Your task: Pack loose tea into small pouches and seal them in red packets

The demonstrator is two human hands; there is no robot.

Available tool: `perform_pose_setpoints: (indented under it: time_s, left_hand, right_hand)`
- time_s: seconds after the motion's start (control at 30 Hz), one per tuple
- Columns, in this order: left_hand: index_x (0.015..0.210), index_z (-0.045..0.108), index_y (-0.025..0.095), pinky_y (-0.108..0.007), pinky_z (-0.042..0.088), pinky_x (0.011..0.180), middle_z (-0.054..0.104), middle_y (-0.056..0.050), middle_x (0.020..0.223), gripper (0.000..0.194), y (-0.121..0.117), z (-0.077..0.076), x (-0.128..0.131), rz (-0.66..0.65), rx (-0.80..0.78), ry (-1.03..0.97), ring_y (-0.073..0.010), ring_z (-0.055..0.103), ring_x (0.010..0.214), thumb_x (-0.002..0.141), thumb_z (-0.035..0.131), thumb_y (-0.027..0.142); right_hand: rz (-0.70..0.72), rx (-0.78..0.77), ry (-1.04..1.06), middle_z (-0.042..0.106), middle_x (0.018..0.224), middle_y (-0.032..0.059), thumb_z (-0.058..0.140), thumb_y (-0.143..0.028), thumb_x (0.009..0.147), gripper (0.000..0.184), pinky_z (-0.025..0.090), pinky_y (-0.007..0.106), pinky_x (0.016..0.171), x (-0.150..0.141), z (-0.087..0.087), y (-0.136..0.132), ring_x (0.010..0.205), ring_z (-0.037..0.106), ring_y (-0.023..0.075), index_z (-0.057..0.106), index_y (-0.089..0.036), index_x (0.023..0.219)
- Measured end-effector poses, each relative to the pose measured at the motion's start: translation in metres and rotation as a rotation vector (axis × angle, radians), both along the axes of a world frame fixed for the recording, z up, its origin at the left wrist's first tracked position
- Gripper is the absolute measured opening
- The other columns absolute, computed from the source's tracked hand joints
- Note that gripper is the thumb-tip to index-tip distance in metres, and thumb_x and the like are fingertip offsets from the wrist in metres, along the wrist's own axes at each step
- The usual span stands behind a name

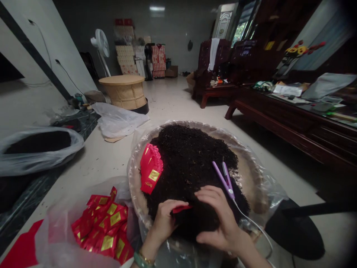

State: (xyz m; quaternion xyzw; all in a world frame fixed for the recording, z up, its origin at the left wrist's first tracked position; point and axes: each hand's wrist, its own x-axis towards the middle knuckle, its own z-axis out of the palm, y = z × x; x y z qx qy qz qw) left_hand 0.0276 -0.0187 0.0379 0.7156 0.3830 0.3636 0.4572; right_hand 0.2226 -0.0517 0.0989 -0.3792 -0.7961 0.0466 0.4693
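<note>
My left hand [164, 216] is closed on a small red packet [182, 209], seen nearly edge-on above the front of a heap of dark dried tea leaves [192, 156]. Just to its right, my right hand [219, 216] is curved over the leaves with thumb and fingers apart, and nothing shows between them. The leaves lie in a round, plastic-lined basket [256, 167]. A stack of flat red packets with gold labels [151, 169] rests on the heap's left side. On the right lies a purple hand-held sealer [225, 180], its jaws apart and its white cord running toward me.
Left of the basket, a plastic bag [55, 223] holds several filled red packets [107, 223]. Another bag [75, 141] of dark leaves stands farther left. A black round stand base [295, 230] sits at right, near a dark wooden table [279, 130]. A wicker stool [122, 93] stands behind.
</note>
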Motion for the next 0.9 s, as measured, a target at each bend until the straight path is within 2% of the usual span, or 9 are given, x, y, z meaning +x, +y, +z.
perform_pose_setpoints:
  time_s: [0.07,0.17,0.2,0.3,0.4,0.5,0.63,0.8,0.9]
  left_hand:
    - [0.095,0.077,0.025,-0.033,0.052,0.080,0.078,-0.008,0.094,0.028,0.000,0.001,0.000,0.018,-0.037,0.021,-0.0258,0.071,0.088,0.067,0.078,0.024]
    - [0.091,0.077,0.025,-0.033,0.051,0.080,0.078,-0.006,0.090,0.028,0.000,-0.001,0.003,0.058,-0.131,0.035,-0.0259,0.070,0.083,0.064,0.081,0.028]
    - [0.093,0.077,0.025,-0.033,0.051,0.081,0.078,-0.006,0.092,0.032,0.000,-0.001,0.005,0.072,-0.171,0.015,-0.0257,0.070,0.084,0.061,0.082,0.029]
    - [0.091,0.076,0.020,-0.030,0.052,0.077,0.077,-0.006,0.089,0.036,0.001,0.000,0.008,0.156,-0.308,-0.119,-0.0245,0.068,0.083,0.062,0.081,0.041]
    - [0.077,0.072,0.015,-0.026,0.049,0.059,0.072,-0.004,0.068,0.041,0.004,0.002,0.013,0.234,-0.440,-0.231,-0.0194,0.063,0.065,0.070,0.070,0.056]
    - [0.074,0.068,0.014,-0.023,0.044,0.053,0.067,-0.001,0.061,0.047,0.006,0.002,0.020,0.269,-0.544,-0.334,-0.0147,0.057,0.056,0.069,0.069,0.061]
    - [0.072,0.067,0.013,-0.022,0.042,0.054,0.065,0.000,0.060,0.050,0.006,-0.002,0.027,0.278,-0.623,-0.424,-0.0130,0.056,0.055,0.064,0.073,0.061]
    - [0.076,0.071,0.012,-0.024,0.043,0.059,0.066,0.000,0.061,0.048,0.007,-0.002,0.026,0.233,-0.629,-0.396,-0.0155,0.059,0.060,0.065,0.074,0.059]
    - [0.074,0.071,0.012,-0.023,0.042,0.058,0.066,0.001,0.060,0.046,0.008,-0.002,0.025,0.229,-0.615,-0.362,-0.0143,0.057,0.058,0.066,0.073,0.058]
  right_hand:
    - [0.011,-0.145,0.009,0.068,0.102,0.0131,0.066,-0.058,0.079,0.060,0.052,0.042,0.081,-0.001,-0.007,0.000,0.094,0.062,0.0280,0.055,-0.019,0.123]
    - [0.050,-0.310,0.095,0.069,0.084,0.0061,0.064,-0.041,0.088,0.022,0.052,0.032,0.067,-0.007,-0.023,0.004,0.077,0.063,0.0207,0.067,-0.022,0.098]
    - [0.041,-0.367,0.144,0.069,0.079,0.0045,0.063,-0.037,0.089,0.015,0.051,0.030,0.065,-0.008,-0.029,0.006,0.073,0.062,0.0192,0.068,-0.022,0.089]
    - [-0.035,-0.589,0.279,0.067,0.073,0.0018,0.070,-0.033,0.082,0.012,0.049,0.028,0.061,-0.010,-0.043,0.013,0.067,0.062,0.0177,0.069,-0.021,0.081]
    - [-0.085,-0.794,0.474,0.066,0.075,0.0000,0.076,-0.034,0.071,0.029,0.047,0.025,0.054,-0.013,-0.052,0.018,0.060,0.060,0.0152,0.066,-0.021,0.095]
    - [-0.157,-0.837,0.637,0.065,0.076,0.0002,0.077,-0.036,0.066,0.031,0.046,0.025,0.053,-0.016,-0.058,0.020,0.061,0.059,0.0145,0.062,-0.020,0.088]
    - [-0.188,-0.917,0.677,0.065,0.067,0.0002,0.078,-0.042,0.065,0.028,0.044,0.026,0.056,-0.018,-0.060,0.020,0.062,0.058,0.0161,0.064,-0.019,0.072]
    - [-0.176,-0.980,0.796,0.063,0.062,0.0003,0.080,-0.052,0.061,0.038,0.045,0.027,0.057,-0.018,-0.062,0.023,0.059,0.056,0.0155,0.062,-0.018,0.059]
    - [-0.174,-0.981,0.879,0.059,0.058,-0.0026,0.082,-0.055,0.056,0.043,0.043,0.025,0.052,-0.020,-0.063,0.024,0.054,0.053,0.0128,0.059,-0.019,0.061]
